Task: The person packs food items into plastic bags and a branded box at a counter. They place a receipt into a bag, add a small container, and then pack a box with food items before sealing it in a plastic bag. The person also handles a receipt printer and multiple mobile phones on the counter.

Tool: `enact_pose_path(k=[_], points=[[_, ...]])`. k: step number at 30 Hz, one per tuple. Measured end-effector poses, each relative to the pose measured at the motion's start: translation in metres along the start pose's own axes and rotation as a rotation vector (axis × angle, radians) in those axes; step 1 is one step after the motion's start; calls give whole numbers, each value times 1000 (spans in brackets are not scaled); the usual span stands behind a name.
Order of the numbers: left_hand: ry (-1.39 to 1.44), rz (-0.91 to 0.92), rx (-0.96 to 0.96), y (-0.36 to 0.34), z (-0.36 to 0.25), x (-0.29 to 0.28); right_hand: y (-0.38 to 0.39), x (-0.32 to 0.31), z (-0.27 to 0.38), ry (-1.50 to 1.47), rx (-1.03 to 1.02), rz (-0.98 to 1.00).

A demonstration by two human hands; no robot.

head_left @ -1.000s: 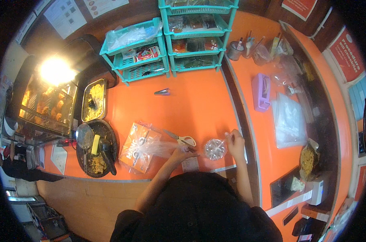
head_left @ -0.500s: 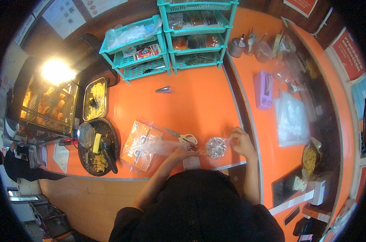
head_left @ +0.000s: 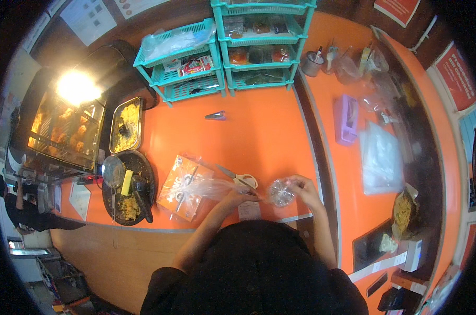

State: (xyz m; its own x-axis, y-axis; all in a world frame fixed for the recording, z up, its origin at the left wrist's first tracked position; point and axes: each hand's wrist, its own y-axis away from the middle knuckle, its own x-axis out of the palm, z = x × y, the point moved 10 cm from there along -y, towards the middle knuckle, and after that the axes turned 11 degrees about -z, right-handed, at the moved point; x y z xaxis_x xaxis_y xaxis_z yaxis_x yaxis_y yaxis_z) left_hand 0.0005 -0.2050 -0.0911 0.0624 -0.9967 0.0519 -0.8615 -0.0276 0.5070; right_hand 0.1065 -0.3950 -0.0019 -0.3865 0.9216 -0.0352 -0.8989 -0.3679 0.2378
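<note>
We find the clear bag (head_left: pixel 212 190) on the near part of the orange tabletop (head_left: pixel 191 139), wrapped around an orange-and-white box (head_left: pixel 176 185). Its gathered neck runs to the left hand (head_left: pixel 239 197), whose fingers are pinched on it. The right hand (head_left: pixel 305 190) touches the upper right of a shiny clear roll (head_left: pixel 281 195); we cannot tell whether it grips. White-handled scissors (head_left: pixel 244 181) lie just beyond the left hand.

Surface: glossy orange, with a dark strip between the main top and the right-hand counter (head_left: pixel 348 199). To the left we note a stone mortar (head_left: pixel 110 207), a metal tray (head_left: pixel 139 131) of yellow food and a lit display case (head_left: pixel 65 131). Turquoise racks (head_left: pixel 237 93) stand at the back; a dark-clothed person (head_left: pixel 30 210) is at the far left.

Lettering: bold on the box; white on a red sign (head_left: pixel 461 71) at right. Print on the wall sheets (head_left: pixel 88 18) is too small for us to read.
</note>
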Motion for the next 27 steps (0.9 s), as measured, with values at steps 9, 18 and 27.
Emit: enact_pose_path(k=[9, 18, 27], points=[[-88, 2, 47, 12, -20, 0, 26, 43, 18, 413, -196, -110], [-91, 9, 157, 11, -23, 3, 21, 36, 27, 317, -289, -177], [-476, -431, 52, 120, -78, -86, 16, 45, 58, 248, -86, -54]])
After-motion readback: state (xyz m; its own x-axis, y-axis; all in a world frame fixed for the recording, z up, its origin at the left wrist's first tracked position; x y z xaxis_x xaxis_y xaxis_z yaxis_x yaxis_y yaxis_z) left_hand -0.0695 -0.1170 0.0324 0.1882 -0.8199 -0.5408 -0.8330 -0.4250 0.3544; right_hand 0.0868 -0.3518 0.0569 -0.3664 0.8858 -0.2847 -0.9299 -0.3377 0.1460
